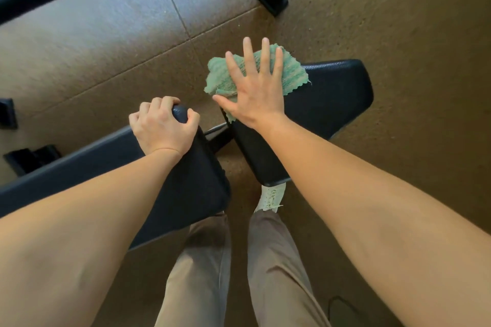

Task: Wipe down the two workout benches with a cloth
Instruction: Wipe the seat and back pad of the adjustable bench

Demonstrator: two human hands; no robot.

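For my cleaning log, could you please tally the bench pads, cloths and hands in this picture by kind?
Black bench pads: 2, the left bench pad and the right bench pad
Cloths: 1, the green cloth
Hands: 2, the left hand gripping the left bench pad's end, the right hand flat on the green cloth
Total: 5

The cloth (289,74) is pale green with ribbed stripes; the surface (332,98) is black. The floor (106,56) is speckled brown; the trousers (276,260) are tan.
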